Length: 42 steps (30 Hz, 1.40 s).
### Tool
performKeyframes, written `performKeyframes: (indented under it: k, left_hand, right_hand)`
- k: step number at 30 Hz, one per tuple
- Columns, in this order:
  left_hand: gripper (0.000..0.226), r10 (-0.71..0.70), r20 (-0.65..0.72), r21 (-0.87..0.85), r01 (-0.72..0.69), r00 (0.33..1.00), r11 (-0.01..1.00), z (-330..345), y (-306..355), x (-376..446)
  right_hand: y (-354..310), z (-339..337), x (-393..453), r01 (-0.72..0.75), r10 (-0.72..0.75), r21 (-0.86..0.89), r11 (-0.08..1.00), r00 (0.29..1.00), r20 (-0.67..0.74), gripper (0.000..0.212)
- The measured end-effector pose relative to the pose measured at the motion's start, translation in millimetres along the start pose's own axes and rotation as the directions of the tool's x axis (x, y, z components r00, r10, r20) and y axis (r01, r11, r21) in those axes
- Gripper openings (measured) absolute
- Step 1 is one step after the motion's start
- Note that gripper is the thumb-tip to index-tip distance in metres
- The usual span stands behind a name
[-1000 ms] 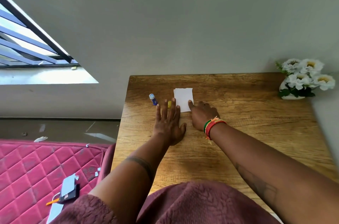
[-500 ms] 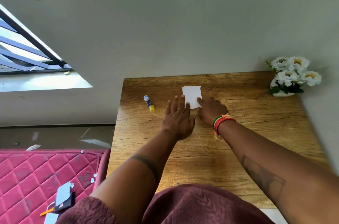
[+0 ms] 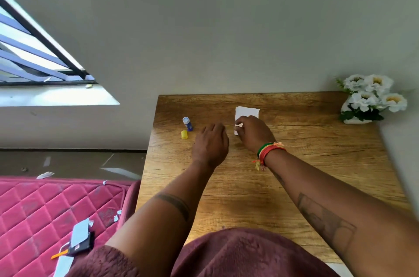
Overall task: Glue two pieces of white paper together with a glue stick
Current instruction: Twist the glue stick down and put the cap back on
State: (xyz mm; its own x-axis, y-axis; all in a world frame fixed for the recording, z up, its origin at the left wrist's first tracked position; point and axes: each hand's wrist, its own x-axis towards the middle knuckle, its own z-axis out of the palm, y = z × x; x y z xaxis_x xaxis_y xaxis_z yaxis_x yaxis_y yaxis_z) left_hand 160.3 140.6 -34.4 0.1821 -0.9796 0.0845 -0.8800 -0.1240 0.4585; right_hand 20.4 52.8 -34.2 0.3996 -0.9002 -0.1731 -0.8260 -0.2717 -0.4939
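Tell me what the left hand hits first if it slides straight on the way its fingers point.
Likely nothing: the left hand points toward the table's far edge, passing between the glue stick and the white paper. Depth is unclear.

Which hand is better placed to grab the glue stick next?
Left. The left hand hovers free beside the glue stick and its yellow cap; the right hand is on the white paper.
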Motion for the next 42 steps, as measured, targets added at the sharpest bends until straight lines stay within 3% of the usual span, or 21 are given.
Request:
performKeyframes:
  k: [6, 11, 17, 26, 33, 42]
  left_hand:
    - [0.013, -0.272, -0.096, -0.12, 0.26, 0.958, 0.958, -19.2, -52.5, -34.5]
    - [0.012, -0.511, -0.193, -0.265, 0.457, 0.838, 0.849, -29.5, -80.0, -35.6]
    - [0.031, -0.633, -0.122, -0.309, 0.576, 0.765, 0.756, -27.4, -103.3, -21.7]
    - [0.037, -0.585, 0.034, -0.227, 0.576, 0.81, 0.785, -18.6, -123.4, -9.1]
    - [0.035, -0.472, 0.124, -0.203, 0.488, 0.873, 0.849, -15.9, -113.9, 5.5]
    - [0.044, -0.457, 0.135, -0.221, 0.476, 0.879, 0.851, -14.2, -107.2, 2.7]
  right_hand:
    - [-56.6, 34.7, 6.4, 0.057, -0.066, 0.126, 0.99, 0.995, 0.069, 0.033]
    - [-87.9, 57.0, 15.4, 0.053, -0.064, 0.156, 0.986, 0.996, 0.067, 0.042]
    - [-109.5, 75.2, 29.3, 0.047, -0.059, 0.175, 0.983, 0.996, 0.065, 0.058]
    - [-122.3, 94.9, 44.4, 0.062, -0.065, 0.184, 0.981, 0.998, 0.011, 0.027]
    - [-113.2, 79.8, 51.1, 0.068, -0.054, 0.225, 0.972, 0.996, -0.065, 0.029]
    - [-94.5, 61.3, 47.4, 0.044, -0.022, 0.272, 0.961, 0.996, -0.083, 0.026]
